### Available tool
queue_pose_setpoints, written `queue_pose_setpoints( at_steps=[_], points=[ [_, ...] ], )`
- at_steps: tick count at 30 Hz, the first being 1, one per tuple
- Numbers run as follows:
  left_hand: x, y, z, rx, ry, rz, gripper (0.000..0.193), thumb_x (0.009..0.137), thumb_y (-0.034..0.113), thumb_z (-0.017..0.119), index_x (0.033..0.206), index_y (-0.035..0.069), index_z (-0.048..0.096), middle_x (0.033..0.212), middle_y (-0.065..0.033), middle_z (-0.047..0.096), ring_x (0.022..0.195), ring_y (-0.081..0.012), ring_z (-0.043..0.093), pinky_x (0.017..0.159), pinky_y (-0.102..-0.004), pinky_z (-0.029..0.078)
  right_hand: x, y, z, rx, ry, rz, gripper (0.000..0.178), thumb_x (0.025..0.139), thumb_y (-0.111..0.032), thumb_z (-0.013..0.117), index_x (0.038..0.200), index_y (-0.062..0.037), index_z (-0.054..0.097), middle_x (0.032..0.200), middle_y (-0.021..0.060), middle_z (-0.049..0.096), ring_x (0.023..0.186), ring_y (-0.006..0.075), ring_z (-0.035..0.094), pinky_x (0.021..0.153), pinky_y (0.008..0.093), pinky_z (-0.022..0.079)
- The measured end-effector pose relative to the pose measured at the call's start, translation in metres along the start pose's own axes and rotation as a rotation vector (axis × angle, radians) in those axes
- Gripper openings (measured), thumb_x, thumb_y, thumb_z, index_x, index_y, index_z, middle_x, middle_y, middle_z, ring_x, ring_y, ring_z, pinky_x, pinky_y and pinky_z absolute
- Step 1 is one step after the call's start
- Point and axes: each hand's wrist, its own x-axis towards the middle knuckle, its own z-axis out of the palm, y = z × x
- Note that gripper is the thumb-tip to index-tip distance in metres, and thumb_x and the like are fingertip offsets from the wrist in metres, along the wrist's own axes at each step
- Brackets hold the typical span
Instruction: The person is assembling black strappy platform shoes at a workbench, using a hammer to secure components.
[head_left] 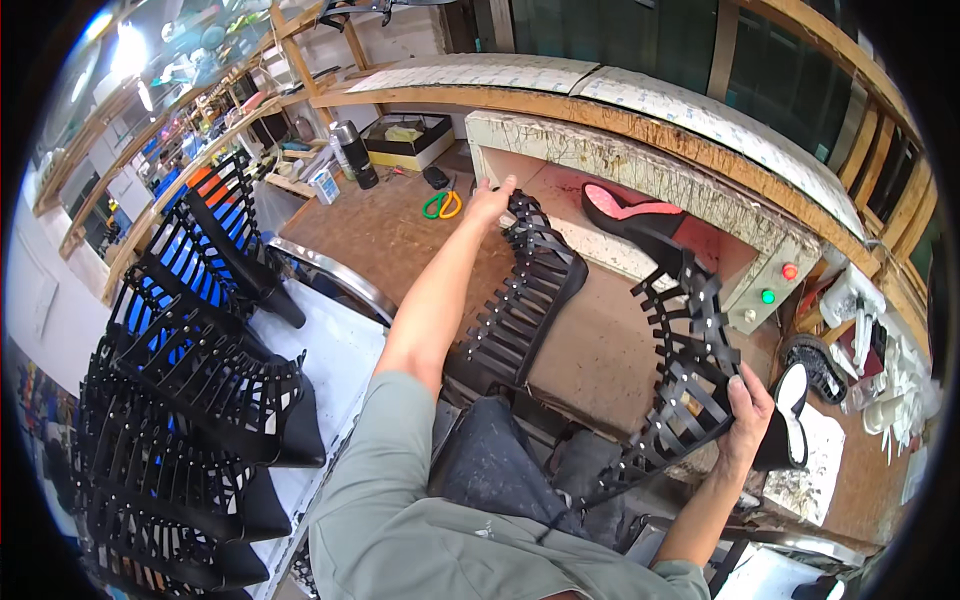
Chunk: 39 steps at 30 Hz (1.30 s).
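My left hand (pixel 490 204) is closed on the far end of a black strappy sandal-boot upper (pixel 528 300). That upper stretches back toward my lap over the bench edge, its many cross straps spread out. My right hand (pixel 745 408) grips the edge of a second black strappy upper (pixel 690 395), studded with small metal rivets and curving in an open loop. At the mouth of a box-shaped heater lies a black wedge sole (pixel 635 218) with a pink-lit top; I cannot tell whether the second upper joins it. Beside my right hand stands a black wedge with a white insole (pixel 793 400).
The pale heater box (pixel 610 150) has red and green buttons (pixel 780 285). Green-and-yellow-handled scissors (pixel 442 205), a dark flask (pixel 354 155) and an open carton (pixel 410 140) sit on the brown bench (pixel 370 235). Several strappy wedge boots (pixel 215 420) crowd a white-topped rack (pixel 345 350) at left.
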Motion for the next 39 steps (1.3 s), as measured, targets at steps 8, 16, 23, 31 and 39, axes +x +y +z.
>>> queue_pose_setpoints(
  at_steps=[8,16,23,31,39],
  points=[
    [0.07,-0.065,0.029,-0.199,0.164,0.101,0.05,0.076,0.042,0.073,0.094,-0.002,0.058,0.087,-0.0158,0.065,0.079,-0.0248,0.064,0.071,-0.0386,0.052,0.032,0.001,0.008,-0.159,-0.046,0.214,0.031,0.083,-0.009,0.064,0.11,0.0059,0.062,0.091,0.0123,0.069,0.075,0.0166,0.066,0.07,0.0281,0.055],
    [-0.206,0.016,-0.167,-0.405,0.481,0.68,0.022,0.087,0.016,0.059,0.093,-0.004,0.062,0.097,-0.0112,0.065,0.083,-0.019,0.064,0.074,-0.0316,0.053,0.108,0.016,0.06,-0.208,-0.221,0.28,0.027,0.082,-0.011,0.067,0.104,0.0056,0.065,0.086,0.0087,0.067,0.073,0.0131,0.063,0.065,0.0257,0.051],
    [-0.384,0.048,-0.239,-0.192,0.942,1.486,0.032,0.082,0.02,0.048,0.102,-0.005,0.051,0.107,-0.0252,0.057,0.094,-0.0323,0.062,0.078,-0.0472,0.053,0.157,0.073,0.252,0.097,-0.704,0.336,0.029,0.086,-0.013,0.068,0.109,0.0046,0.064,0.091,0.0081,0.068,0.073,0.0134,0.063,0.065,0.027,0.053],
    [-0.402,-0.005,-0.16,-0.205,-0.076,0.6,0.026,0.068,0.0,0.075,0.065,0.009,0.051,0.063,-0.0027,0.059,0.056,-0.0106,0.056,0.05,-0.0259,0.043,0.168,0.141,0.311,-0.113,-0.507,0.017,0.038,0.079,-0.022,0.075,0.105,0.0045,0.068,0.088,0.0061,0.07,0.077,0.0124,0.062,0.072,0.0266,0.049],
    [-0.362,-0.067,-0.038,-0.375,-0.613,0.384,0.077,0.086,0.008,0.067,0.147,0.001,0.021,0.125,-0.0127,0.053,0.113,-0.015,0.051,0.1,-0.031,0.04,0.194,0.219,0.227,-0.2,-0.372,0.289,0.029,0.08,-0.021,0.074,0.1,0.001,0.071,0.087,0.0057,0.07,0.074,0.013,0.062,0.071,0.0274,0.05]
  ],
)
